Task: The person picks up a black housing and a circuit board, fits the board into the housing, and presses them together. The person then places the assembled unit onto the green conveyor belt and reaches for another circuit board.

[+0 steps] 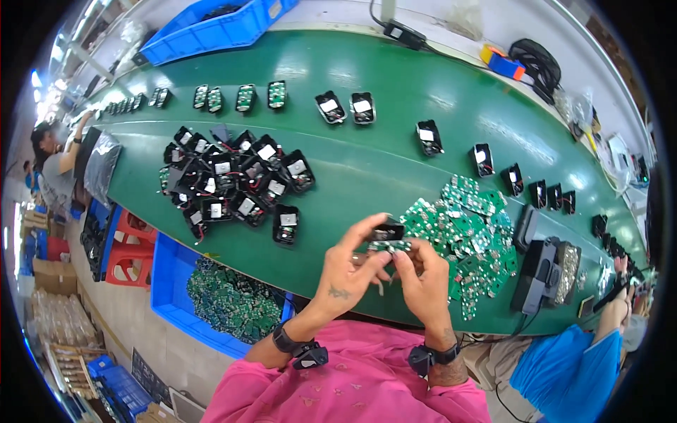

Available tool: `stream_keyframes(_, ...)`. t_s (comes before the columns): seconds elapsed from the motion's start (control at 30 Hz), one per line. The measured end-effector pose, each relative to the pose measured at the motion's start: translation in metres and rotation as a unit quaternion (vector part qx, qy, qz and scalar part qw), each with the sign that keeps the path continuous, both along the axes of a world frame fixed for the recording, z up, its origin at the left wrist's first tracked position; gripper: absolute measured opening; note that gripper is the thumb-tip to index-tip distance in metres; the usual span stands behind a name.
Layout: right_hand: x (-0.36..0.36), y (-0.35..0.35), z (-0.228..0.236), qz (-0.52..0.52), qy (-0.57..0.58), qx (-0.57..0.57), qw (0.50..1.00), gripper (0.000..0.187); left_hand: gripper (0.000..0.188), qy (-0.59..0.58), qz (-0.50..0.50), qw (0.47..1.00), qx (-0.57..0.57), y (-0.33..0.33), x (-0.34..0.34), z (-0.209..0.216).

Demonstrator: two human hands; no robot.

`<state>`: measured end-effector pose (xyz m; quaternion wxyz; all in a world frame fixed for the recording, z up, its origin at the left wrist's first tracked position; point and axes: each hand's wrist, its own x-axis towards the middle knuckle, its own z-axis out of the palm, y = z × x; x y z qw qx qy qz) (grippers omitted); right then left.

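Before my chest, both hands meet around a small black plastic case [388, 230] and a green circuit board [384, 246]. My left hand [347, 271] is closed round the case's left side, its thumb reaching the board. With thumb and fingertips, my right hand [424, 273] pinches the board's right end. The board lies along the near side of the case; whether it sits inside is hidden by my fingers. Just right of my hands spreads a heap of loose green circuit boards [474, 236]. Black cases with white-labelled parts [223, 169] are piled to the left.
Along the green table [367, 162] runs a row of cases [362, 108], some with boards. A blue bin of boards [226, 303] stands below its left edge. Black devices [538, 275] lie right. Co-workers sit far left [53, 166] and at right in blue [571, 366].
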<state>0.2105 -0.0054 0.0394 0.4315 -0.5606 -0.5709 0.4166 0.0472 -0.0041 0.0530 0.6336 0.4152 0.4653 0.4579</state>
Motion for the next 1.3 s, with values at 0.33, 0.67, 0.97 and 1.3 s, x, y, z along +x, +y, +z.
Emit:
stream_keyframes(0.33, -0.004, -0.011, 0.004, -0.037, 0.194, 0.014, 0.980, 0.007, 0.059, 0.118, -0.073, 0.982, 0.126, 0.006, -0.008, 0.008)
stream_keyframes(0.67, 0.019, 0.003, 0.014, 0.149, -0.020, 0.017, 0.988, 0.033, 0.052, 0.119, -0.020, 0.972, 0.201, -0.002, -0.005, -0.006)
stream_keyframes(0.97, 0.006, -0.004, 0.012, 0.138, -0.002, 0.001, 0.990, 0.038, 0.050, 0.176, 0.097, 0.932, 0.301, -0.010, 0.015, -0.039)
stream_keyframes(1.3, -0.017, 0.008, 0.028, 0.068, -0.098, 0.097, 0.988, 0.030, 0.050, 0.051, 0.007, 0.985, 0.165, -0.011, -0.018, 0.000)
